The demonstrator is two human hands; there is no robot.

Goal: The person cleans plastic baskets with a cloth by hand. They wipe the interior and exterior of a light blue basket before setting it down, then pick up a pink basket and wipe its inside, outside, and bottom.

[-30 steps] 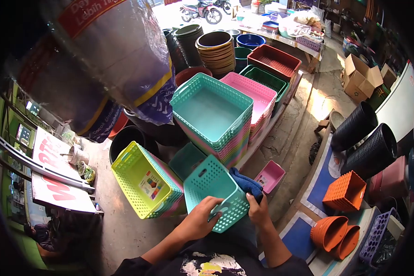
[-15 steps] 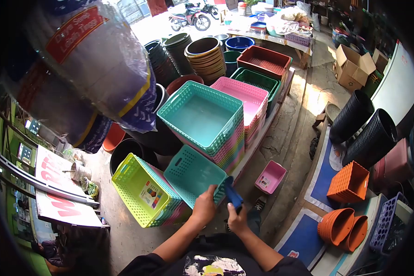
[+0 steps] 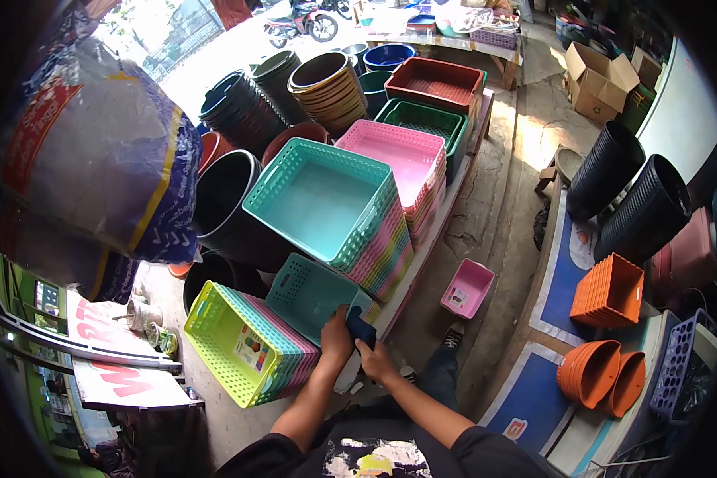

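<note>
A small teal plastic basket (image 3: 309,288) tilts in front of me, between a taller basket stack and a lying stack. My left hand (image 3: 336,338) is closed on its near rim, fingers at the corner. In my right hand (image 3: 377,362) is a dark blue cloth (image 3: 362,328), bunched against the basket's near right end; the fingertips are partly hidden. Just left of the teal basket lies a stack of pastel baskets with a lime-green basket (image 3: 227,338) outermost, a label inside it. Beyond stands the tall stack topped by a larger turquoise basket (image 3: 323,195).
A pink basket (image 3: 468,288) sits on the floor to the right. Orange pots (image 3: 588,373) and black pot stacks (image 3: 644,211) line the right-hand bench. Large plastic-wrapped bundles (image 3: 95,159) hang at upper left. Black buckets (image 3: 227,191) stand behind the baskets.
The view has shifted, and both hands with the teal basket appear further left. The cloth, earlier stretched long beside the basket, is now bunched close to my left hand.
</note>
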